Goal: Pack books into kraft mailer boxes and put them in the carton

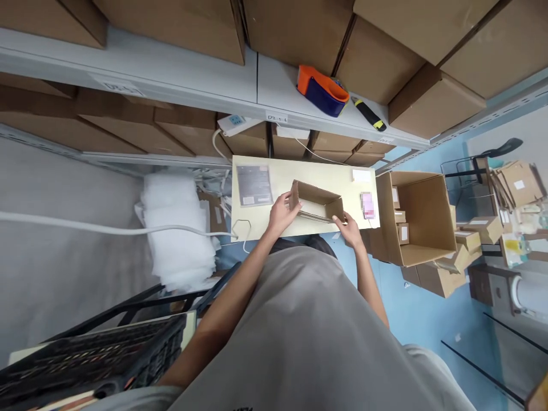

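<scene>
Between my hands is a small brown cardboard box (pixel 322 197), tilted, with its open side showing the inside. My left hand (pixel 283 213) is closed around its left end, fingers behind the wall and thumb at the near edge. At the right near corner, my right hand (pixel 349 229) pinches the box wall. The box is over a pale yellow table (pixel 295 168). A grey flat packet (pixel 254 185) in clear plastic lies on the table left of the box. To the right are a pinkish item (pixel 367 205), blurred out, and a small white label stack (pixel 362 175).
A large open carton (pixel 422 217) holding small boxes stands right of the table. White foam sheets (pixel 175 228) are piled at left. On the shelf (pixel 192 74) above lie an orange-and-blue tape dispenser (pixel 323 91) and a utility knife (pixel 369 114). A white cable (pixel 107 225) crosses at left.
</scene>
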The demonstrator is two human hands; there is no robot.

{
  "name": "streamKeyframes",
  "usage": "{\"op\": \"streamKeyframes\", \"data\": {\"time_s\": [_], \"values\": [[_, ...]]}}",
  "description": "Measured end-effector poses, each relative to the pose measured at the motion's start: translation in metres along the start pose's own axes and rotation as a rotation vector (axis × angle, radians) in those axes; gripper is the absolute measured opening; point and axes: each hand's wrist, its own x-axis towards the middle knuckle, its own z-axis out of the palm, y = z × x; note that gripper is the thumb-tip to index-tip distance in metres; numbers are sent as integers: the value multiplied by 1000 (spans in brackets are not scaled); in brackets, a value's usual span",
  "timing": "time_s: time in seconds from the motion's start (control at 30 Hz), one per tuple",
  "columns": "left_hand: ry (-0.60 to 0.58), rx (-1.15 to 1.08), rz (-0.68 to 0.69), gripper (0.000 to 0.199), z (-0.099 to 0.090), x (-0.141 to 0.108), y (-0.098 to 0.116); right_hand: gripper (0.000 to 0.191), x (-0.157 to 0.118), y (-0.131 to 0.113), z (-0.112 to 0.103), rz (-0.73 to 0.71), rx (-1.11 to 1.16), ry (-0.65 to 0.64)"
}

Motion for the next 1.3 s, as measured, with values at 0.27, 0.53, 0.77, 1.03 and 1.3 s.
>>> {"op": "streamKeyframes", "data": {"time_s": [0.27,0.53,0.77,1.03,1.3], "values": [[108,313,50,30,-3,5,40,26,46,-17,-20,-52,-353,100],[75,427,120,35,5,2,66,24,83,-20,-31,-97,-350,97],[32,543,105,40,26,-3,68,35,97,-8,-33,-169,-319,13],[37,552,98,49,35,-2,53,61,93,-3,-40,-250,-204,-217],[-50,538,136,42,37,7,48,47,92,8,-56,-317,-173,-327]]}}
